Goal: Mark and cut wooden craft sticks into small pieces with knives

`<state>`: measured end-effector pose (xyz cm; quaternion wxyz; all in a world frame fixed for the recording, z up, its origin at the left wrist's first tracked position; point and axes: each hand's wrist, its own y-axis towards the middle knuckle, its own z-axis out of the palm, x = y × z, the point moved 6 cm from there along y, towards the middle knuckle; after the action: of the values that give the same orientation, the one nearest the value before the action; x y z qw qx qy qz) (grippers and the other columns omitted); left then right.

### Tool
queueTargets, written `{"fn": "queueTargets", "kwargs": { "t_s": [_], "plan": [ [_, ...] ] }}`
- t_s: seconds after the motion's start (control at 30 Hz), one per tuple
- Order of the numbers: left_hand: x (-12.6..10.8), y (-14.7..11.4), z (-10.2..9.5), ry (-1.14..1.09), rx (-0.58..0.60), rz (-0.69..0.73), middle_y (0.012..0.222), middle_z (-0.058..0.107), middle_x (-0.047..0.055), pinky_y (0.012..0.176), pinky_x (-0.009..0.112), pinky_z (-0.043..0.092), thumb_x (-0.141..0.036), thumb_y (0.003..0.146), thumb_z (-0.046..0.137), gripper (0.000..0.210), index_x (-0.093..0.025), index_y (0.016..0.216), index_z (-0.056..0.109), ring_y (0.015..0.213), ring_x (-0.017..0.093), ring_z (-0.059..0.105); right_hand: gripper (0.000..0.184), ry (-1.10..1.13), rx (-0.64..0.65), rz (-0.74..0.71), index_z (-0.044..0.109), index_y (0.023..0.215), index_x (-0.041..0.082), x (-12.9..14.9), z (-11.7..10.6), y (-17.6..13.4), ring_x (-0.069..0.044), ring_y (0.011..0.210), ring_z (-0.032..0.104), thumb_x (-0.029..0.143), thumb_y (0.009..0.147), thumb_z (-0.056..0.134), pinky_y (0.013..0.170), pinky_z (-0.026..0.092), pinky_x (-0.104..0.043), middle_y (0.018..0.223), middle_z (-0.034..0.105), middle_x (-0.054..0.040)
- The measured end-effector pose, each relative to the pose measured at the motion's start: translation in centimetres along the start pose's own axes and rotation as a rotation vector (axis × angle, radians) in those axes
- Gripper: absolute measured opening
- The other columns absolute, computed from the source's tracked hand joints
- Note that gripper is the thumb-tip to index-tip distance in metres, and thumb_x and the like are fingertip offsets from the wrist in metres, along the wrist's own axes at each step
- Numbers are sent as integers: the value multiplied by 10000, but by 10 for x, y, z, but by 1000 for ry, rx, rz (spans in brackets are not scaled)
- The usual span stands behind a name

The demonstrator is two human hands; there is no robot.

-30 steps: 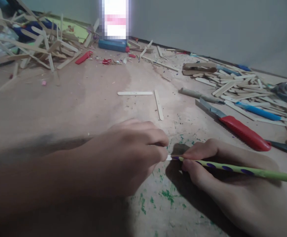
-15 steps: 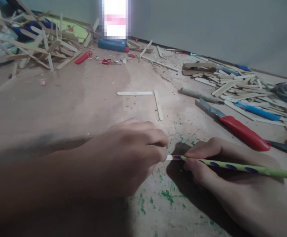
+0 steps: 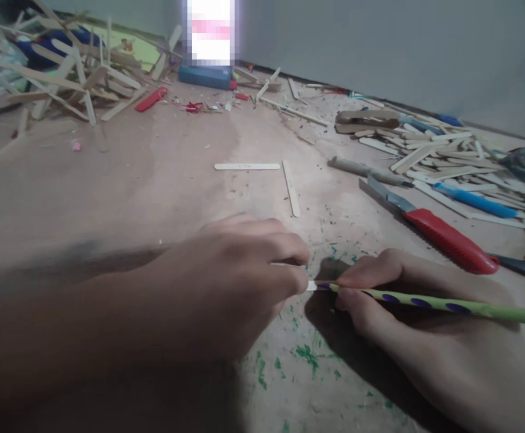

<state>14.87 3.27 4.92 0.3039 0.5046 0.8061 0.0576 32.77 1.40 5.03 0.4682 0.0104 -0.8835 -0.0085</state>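
Note:
My right hand [image 3: 420, 325] grips a light green pencil [image 3: 404, 300] with dark purple ovals, its tip pointing left. That tip touches or nearly touches the pale end of a craft stick [image 3: 311, 286], which sticks out from the fingertips of my left hand [image 3: 244, 276]. The fingers of my left hand are closed on this stick and hide most of it. Beyond my hands, one craft stick [image 3: 246, 166] lies crosswise, and a second craft stick [image 3: 291, 188] lies at an angle near its right end.
A red-handled utility knife [image 3: 451, 239] lies beyond my right hand. Behind it are a blue tube [image 3: 476, 200] and a pile of craft sticks [image 3: 442, 153]. Stuck-together sticks [image 3: 68, 72] stand at the far left, and a blue box [image 3: 205, 77] sits by the wall.
The view has tilted slightly, so the things at the back sit a little higher in the picture. Both hands keep nearly the same pose and hold.

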Motion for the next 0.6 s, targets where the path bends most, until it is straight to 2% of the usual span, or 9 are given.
{"fn": "queueTargets", "kwargs": {
  "t_s": [0.5, 0.6],
  "plan": [
    [-2, 0, -2, 15, -11, 23, 1175, 788, 125, 889, 446, 625, -66, 962, 533, 245, -169, 873, 737, 992, 272, 755, 192, 8, -4, 46, 701, 663, 304, 0, 0, -3, -157, 458, 540, 307, 855, 694, 395, 423, -270, 572, 669, 19],
    [-1, 0, -2, 11, -8, 18, 1162, 791, 124, 873, 438, 624, -85, 964, 527, 253, -173, 864, 742, 972, 267, 750, 181, 18, -19, 55, 702, 659, 297, -1, -2, -3, -167, 495, 566, 322, 836, 733, 429, 454, -273, 600, 690, 8]
  ]
}}
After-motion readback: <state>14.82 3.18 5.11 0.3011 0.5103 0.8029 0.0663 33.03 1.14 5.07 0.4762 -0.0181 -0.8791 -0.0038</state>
